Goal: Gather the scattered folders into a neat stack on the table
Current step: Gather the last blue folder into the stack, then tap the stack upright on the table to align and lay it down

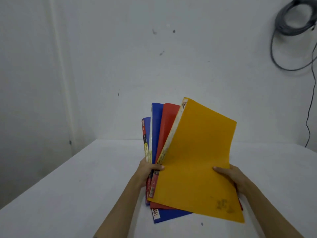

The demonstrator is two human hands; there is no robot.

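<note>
Both of my hands hold a fanned bundle of folders above the white table [85, 186]. A yellow folder [197, 160] is on top and faces me. Behind it fan out a red folder [169, 124] and two blue folders [157, 127], the left one [146, 127] showing only a narrow strip. My left hand [147, 170] grips the bundle at its left edge, thumb over the spines. My right hand [233, 177] holds the right edge, thumb on the yellow cover. The lower corners of the red and blue folders stick out below the yellow one.
A white wall stands close behind the table. A coil of grey cable [295, 18] hangs on the wall at the upper right, with one strand [308, 109] running down to the table's far right edge.
</note>
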